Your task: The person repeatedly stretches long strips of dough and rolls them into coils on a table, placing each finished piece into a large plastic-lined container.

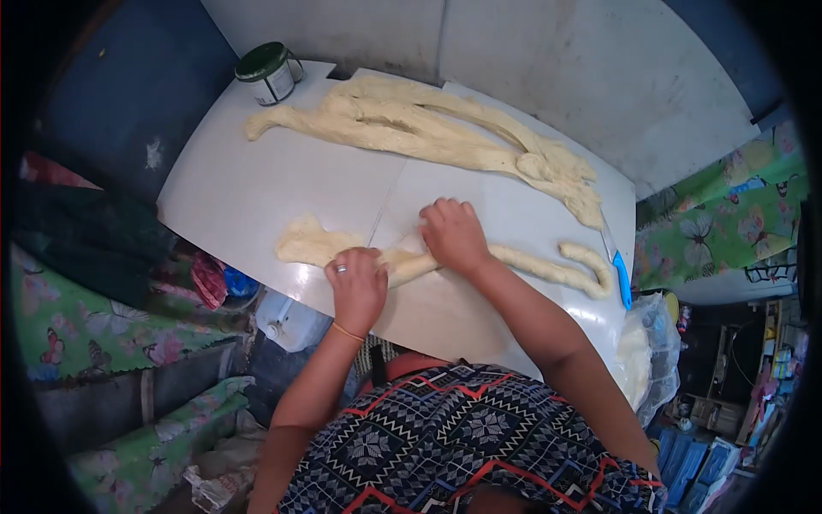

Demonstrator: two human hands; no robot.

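A long strip of pale dough (pixel 533 263) lies across the near part of the white table, flat and wide at its left end, rope-like and hooked back at its right end. My left hand (pixel 357 278), with a ring on one finger, curls its fingers over the strip near the flat end. Further right, my right hand (pixel 454 236) presses on the same strip, thumb against it and bent fingers reaching over its far side. The dough directly under both palms is hidden. Behind them rests a large, folded mass of dough (pixel 411 137).
A blue-handled knife (pixel 622 278) lies by the table's right edge. A tub with a green lid (pixel 263 64) stands at the back left. The white tabletop (pixel 257 188) meets a wall behind. Below are a plastic jug (pixel 291 321) and a clear plastic bag (pixel 655 351).
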